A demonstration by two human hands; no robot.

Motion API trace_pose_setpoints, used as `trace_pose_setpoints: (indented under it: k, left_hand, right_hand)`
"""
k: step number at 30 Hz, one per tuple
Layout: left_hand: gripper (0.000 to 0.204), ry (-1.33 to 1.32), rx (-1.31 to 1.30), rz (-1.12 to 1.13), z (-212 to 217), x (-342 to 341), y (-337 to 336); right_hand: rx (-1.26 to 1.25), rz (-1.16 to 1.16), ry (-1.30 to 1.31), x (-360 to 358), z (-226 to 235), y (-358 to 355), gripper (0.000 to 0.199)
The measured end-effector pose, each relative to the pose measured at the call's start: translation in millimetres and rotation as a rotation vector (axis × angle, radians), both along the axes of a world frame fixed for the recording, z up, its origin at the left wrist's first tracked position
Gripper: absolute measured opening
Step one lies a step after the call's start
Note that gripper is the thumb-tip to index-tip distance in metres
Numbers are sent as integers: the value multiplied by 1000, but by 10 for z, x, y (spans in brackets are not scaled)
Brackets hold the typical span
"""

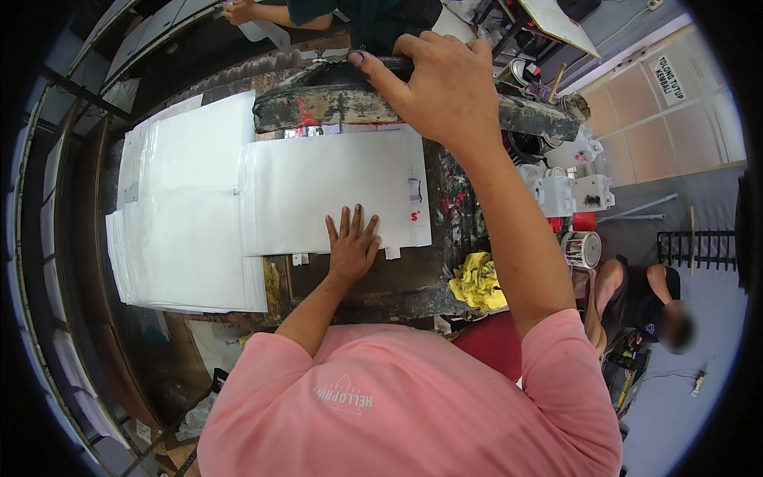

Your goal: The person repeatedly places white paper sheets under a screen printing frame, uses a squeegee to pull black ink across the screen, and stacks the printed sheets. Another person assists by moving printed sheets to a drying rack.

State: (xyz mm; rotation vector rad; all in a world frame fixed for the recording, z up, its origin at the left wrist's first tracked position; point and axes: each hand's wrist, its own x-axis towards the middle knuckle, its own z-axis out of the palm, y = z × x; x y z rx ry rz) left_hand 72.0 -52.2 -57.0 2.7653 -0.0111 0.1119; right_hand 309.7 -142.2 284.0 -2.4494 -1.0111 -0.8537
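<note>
My left hand [352,242] lies flat, fingers spread, on the lower edge of a white sheet [318,187] that rests on a paint-stained work table [413,298]. My right hand [445,87] reaches forward and grips a dark, paint-smeared wooden bar [318,107] that runs across the far edge of the sheet. The bar has red and white paint marks. A small red mark [415,215] shows near the sheet's right edge.
Stacks of white sheets [187,215] lie left of the table. A yellow rag [477,282] sits at the table's right corner, with a tape roll [583,249] and white holders [572,195] beyond. Another person's hand [238,11] works at the top; someone sits at right [644,298].
</note>
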Motion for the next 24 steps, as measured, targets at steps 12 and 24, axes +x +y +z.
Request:
trace_pose_setpoints:
  k: [12,24]
  left_hand:
    - [75,-137,-376,196,765,104,158]
    - [107,294,-2113,783,1025,-584,480]
  right_hand:
    - [-49,-9,41,-53,5,2,68]
    - [-461,226,645,-308,-1859,-426,43]
